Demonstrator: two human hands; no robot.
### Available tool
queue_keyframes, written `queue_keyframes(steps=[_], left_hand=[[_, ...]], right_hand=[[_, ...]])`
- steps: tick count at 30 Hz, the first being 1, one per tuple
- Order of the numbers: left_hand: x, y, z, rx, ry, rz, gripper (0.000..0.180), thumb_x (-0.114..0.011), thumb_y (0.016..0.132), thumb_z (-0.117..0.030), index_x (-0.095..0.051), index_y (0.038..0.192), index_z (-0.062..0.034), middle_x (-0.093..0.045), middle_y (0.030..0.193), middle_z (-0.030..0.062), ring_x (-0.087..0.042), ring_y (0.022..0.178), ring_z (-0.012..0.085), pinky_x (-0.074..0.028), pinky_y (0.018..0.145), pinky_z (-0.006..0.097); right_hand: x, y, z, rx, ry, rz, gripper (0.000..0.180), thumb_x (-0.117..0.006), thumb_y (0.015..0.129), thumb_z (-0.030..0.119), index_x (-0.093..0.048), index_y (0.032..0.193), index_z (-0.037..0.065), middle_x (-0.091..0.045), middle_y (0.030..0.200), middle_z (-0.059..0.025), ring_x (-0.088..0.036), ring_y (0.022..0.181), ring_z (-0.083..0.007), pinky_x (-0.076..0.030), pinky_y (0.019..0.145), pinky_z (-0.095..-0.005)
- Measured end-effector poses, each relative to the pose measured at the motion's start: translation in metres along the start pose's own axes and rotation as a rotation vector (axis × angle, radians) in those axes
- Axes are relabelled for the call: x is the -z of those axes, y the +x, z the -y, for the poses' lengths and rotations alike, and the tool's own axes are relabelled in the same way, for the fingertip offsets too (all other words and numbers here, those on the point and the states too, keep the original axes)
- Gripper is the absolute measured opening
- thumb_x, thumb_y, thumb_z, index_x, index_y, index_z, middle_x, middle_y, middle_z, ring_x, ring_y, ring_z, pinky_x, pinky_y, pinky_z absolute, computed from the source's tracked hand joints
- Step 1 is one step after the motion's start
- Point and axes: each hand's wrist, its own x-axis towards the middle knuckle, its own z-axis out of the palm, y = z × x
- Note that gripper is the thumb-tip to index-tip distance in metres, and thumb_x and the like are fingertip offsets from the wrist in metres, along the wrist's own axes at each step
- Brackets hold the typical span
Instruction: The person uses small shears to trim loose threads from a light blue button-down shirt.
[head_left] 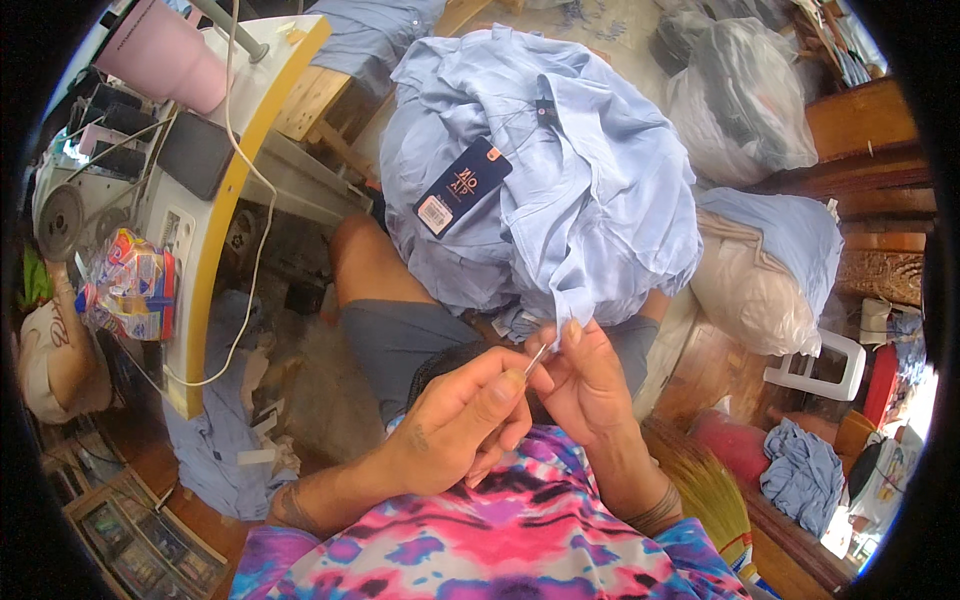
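Observation:
A large heap of light blue cloth, a garment (610, 190), lies bunched over my lap. On it rests a dark blue hang tag (463, 187) with a white label. My right hand (592, 385) pinches a narrow end of the garment between thumb and fingertips. Close beside it, my left hand (470, 415) is closed around a thin, pointed metal tool (537, 360). The tool's tip is at the pinched cloth. Its exact kind is too small to make out, and its rear end is hidden in the fingers.
At left, a yellow-edged table (215, 215) carries a pink tumbler (165, 55), a colourful plastic packet (130, 285) and a white cable (268, 215). Another person's sleeve (60, 365) shows beyond. Stuffed plastic bags (740, 95), a white stool (835, 365) and a broom (705, 490) stand at right.

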Motion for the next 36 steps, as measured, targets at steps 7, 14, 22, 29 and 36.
queue_keyframes(steps=[7, 14, 22, 29, 36], left_hand=[[-0.003, 0.001, 0.004, 0.007, -0.015, -0.037, 0.052, -0.036, 0.111, -0.046, -0.051, 0.126, 0.0013, -0.052, 0.068, 0.0056, -0.041, 0.042, 0.0068, -0.041, 0.039, 0.024], [-0.002, 0.0, 0.003, 0.025, -0.045, -0.052, 0.051, -0.036, 0.111, -0.046, -0.051, 0.124, 0.0004, -0.053, 0.069, 0.0063, -0.042, 0.043, 0.0073, -0.043, 0.039, 0.025], [0.001, -0.005, 0.01, 0.032, -0.07, -0.051, 0.05, -0.036, 0.111, -0.046, -0.051, 0.125, -0.0001, -0.054, 0.072, 0.007, -0.044, 0.044, 0.0078, -0.046, 0.04, 0.025], [0.003, -0.014, 0.015, -0.001, -0.1, -0.062, 0.051, -0.035, 0.111, -0.046, -0.05, 0.125, 0.0007, -0.054, 0.073, 0.0073, -0.046, 0.045, 0.008, -0.048, 0.041, 0.026], [0.007, -0.02, 0.017, -0.009, -0.12, -0.065, 0.05, -0.035, 0.112, -0.045, -0.05, 0.124, 0.0016, -0.055, 0.074, 0.0079, -0.046, 0.045, 0.0086, -0.05, 0.041, 0.026]], right_hand=[[-0.002, -0.001, -0.001, -0.052, 0.027, -0.065, 0.022, -0.069, 0.101, 0.023, -0.06, 0.115, 0.007, -0.069, 0.099, -0.0067, -0.064, 0.086, -0.016, -0.053, 0.076, -0.0327], [-0.003, 0.001, -0.003, -0.059, 0.022, -0.053, 0.023, -0.069, 0.1, 0.024, -0.06, 0.114, 0.008, -0.069, 0.099, -0.0075, -0.064, 0.083, -0.0163, -0.053, 0.072, -0.0309], [-0.003, 0.001, -0.009, -0.027, -0.074, -0.097, 0.025, -0.071, 0.099, 0.025, -0.06, 0.113, 0.007, -0.069, 0.099, -0.0082, -0.065, 0.081, -0.0171, -0.053, 0.069, -0.0304], [-0.006, 0.0, -0.018, -0.026, -0.077, -0.126, 0.025, -0.071, 0.099, 0.024, -0.059, 0.112, 0.006, -0.069, 0.101, -0.0088, -0.065, 0.086, -0.0176, -0.054, 0.071, -0.0316], [-0.008, -0.002, -0.025, -0.022, -0.08, -0.105, 0.024, -0.07, 0.1, 0.024, -0.06, 0.112, 0.006, -0.069, 0.101, -0.0089, -0.064, 0.087, -0.0175, -0.054, 0.071, -0.0328]])
